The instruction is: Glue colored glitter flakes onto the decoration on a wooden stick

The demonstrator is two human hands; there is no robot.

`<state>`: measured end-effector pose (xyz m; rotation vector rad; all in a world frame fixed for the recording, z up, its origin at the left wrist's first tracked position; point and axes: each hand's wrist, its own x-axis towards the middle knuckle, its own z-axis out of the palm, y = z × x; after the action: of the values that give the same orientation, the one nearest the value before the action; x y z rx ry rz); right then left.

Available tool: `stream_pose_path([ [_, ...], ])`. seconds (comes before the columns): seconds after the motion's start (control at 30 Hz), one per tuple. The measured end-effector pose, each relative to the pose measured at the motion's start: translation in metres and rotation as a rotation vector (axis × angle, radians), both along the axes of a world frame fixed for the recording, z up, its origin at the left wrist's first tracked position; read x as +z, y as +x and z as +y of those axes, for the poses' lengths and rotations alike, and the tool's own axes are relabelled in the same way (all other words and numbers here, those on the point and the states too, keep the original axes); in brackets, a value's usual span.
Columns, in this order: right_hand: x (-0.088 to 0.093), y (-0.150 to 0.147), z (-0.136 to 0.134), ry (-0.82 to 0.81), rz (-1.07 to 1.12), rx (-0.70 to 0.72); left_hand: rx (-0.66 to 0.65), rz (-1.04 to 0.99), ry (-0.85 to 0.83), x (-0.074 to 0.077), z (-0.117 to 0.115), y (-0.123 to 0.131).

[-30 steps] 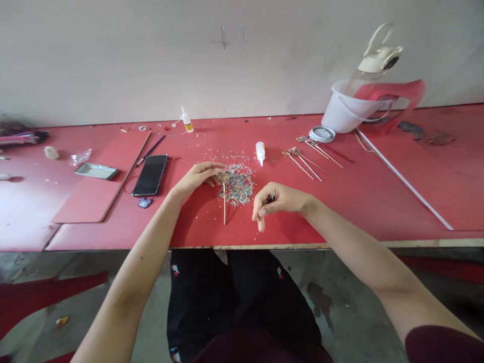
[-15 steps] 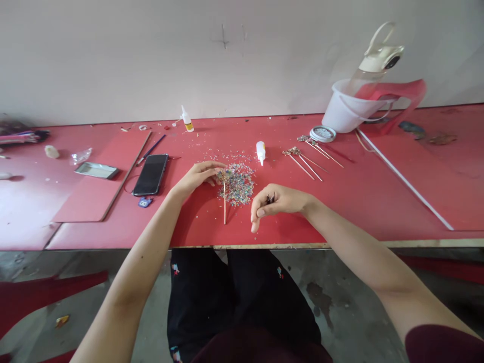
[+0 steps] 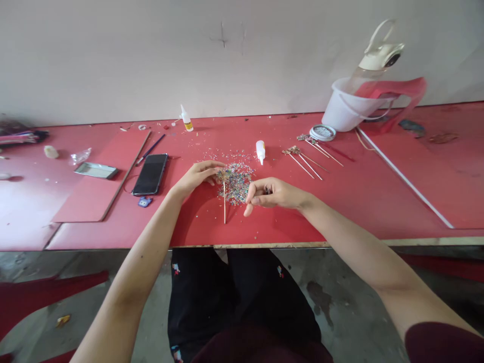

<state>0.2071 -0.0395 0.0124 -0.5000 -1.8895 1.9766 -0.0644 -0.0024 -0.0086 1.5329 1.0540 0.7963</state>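
The left hand (image 3: 206, 174) is holding a stick (image 3: 224, 201) by its beaded head, the fingers closing narrowly around it at the left side of a bead pile (image 3: 238, 189) on the red bench (image 3: 264, 229). The stick's bare end is pointing toward the bench's front edge; from my remote post I am not managing to tell whether it is touching the surface. The right hand (image 3: 268, 194) is hovering at the pile's right side, its fingers curling inward and holding a dark object (image 3: 268, 190) against the palm. The fingers are hiding most of that object, so I am leaving it unnamed; nor am I making out any bead between the fingertips.

Just beyond the pile, I am seeing a white bottle (image 3: 260, 152) lying with its nozzle pointing toward the front edge, while a glue bottle (image 3: 186, 119) is standing near the back edge. Other sticks (image 3: 293, 150) are lying to the right, their beaded heads facing the back edge, near a round tin (image 3: 322, 132). Beside that, a bucket (image 3: 340, 106) is holding a tilted flask (image 3: 372, 63). Toward the bench's left end, a phone (image 3: 150, 175) is lying next to a board (image 3: 85, 201) carrying a small tray (image 3: 96, 171).
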Motion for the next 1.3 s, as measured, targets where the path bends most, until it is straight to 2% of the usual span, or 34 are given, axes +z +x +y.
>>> stream_pose_path([
  [0.13,-0.006,-0.005,0.001,-0.025,-0.007,-0.178,-0.001,0.002,0.001,-0.002,0.002,-0.001],
  [0.33,-0.012,-0.009,0.008,-0.032,0.010,-0.517,-0.007,-0.001,-0.001,-0.002,0.002,-0.001],
  [0.5,-0.015,-0.009,0.013,-0.078,0.063,-0.710,-0.003,-0.007,-0.002,0.000,-0.001,0.000],
  [0.87,-0.022,-0.008,0.019,-0.059,0.090,-0.814,0.005,0.003,-0.004,0.000,0.000,0.001],
  [1.07,-0.020,-0.006,0.022,-0.153,0.155,-0.894,0.002,0.016,0.007,0.000,-0.001,0.000],
  [1.1,-0.017,-0.005,0.021,-0.158,0.175,-0.868,0.003,0.017,0.009,0.000,-0.001,0.000],
  [1.17,-0.011,0.000,0.016,-0.130,0.202,-0.680,0.002,0.013,0.008,0.000,0.000,0.000],
  [1.2,-0.007,0.003,0.013,-0.098,0.192,-0.485,0.001,0.009,0.005,-0.001,0.000,0.000],
  [1.23,-0.004,0.006,0.010,-0.047,0.163,-0.231,0.000,0.004,0.000,-0.001,0.001,-0.001],
  [1.3,0.000,0.012,0.006,0.002,0.102,-0.021,-0.006,-0.005,-0.008,-0.003,0.001,-0.001],
])
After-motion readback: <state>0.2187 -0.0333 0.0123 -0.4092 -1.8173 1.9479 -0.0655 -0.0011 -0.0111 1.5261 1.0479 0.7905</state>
